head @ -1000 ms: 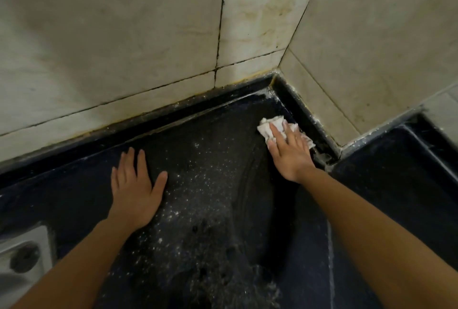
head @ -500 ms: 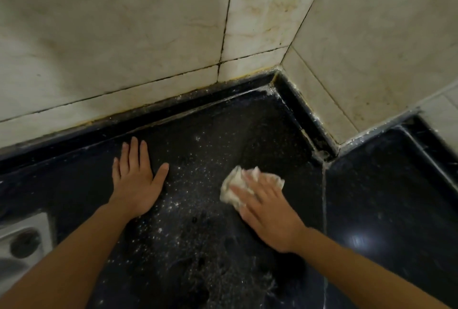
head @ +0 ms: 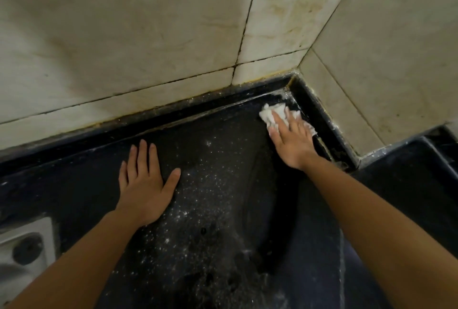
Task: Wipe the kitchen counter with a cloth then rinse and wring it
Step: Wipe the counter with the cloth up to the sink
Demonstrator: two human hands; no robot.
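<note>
Our right hand (head: 291, 140), fingers flat, has pushed the cloth (head: 271, 112) from the middle back to the upper-right corner. Our left hand (head: 143, 184) stays flat on the counter (head: 223, 150). White specks (head: 198, 184) remain, so we keep wiping.

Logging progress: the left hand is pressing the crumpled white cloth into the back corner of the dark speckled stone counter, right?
Not the left. The head view shows the right hand pressing the crumpled white cloth into that corner of the dark speckled stone counter; the left hand lies flat on it.
</note>
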